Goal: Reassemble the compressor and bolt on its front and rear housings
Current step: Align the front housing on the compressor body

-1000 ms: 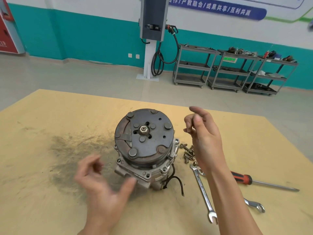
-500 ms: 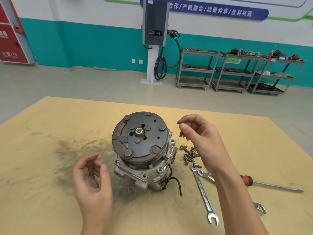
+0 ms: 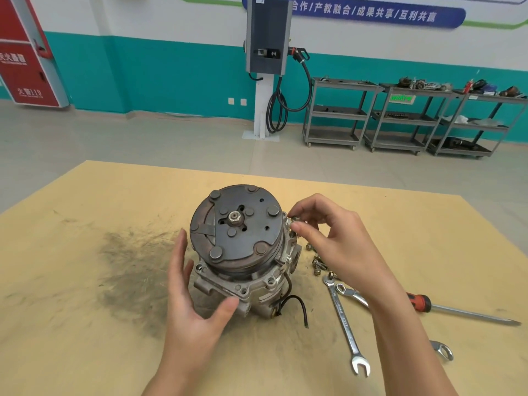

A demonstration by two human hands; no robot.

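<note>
The compressor (image 3: 240, 252) stands upright on the yellow table, its dark clutch plate facing up and a black wire hanging off its lower right. My left hand (image 3: 191, 295) holds the housing's left and front side, fingers straight along it and thumb on the front flange. My right hand (image 3: 323, 232) pinches a small bolt (image 3: 294, 219) at the upper right edge of the front housing. Loose bolts (image 3: 315, 261) lie in a small pile just right of the compressor, partly hidden by my right hand.
A combination wrench (image 3: 344, 321) lies right of the compressor, a second wrench (image 3: 354, 294) crosses under my right forearm, and a red-handled screwdriver (image 3: 457, 310) points right. A dark greasy smear (image 3: 128, 267) marks the table's left. Grey shelf carts stand far behind.
My right hand came down with the bolt from mid-air to the housing's upper right edge. My left hand moved in from open air and took hold of the housing.
</note>
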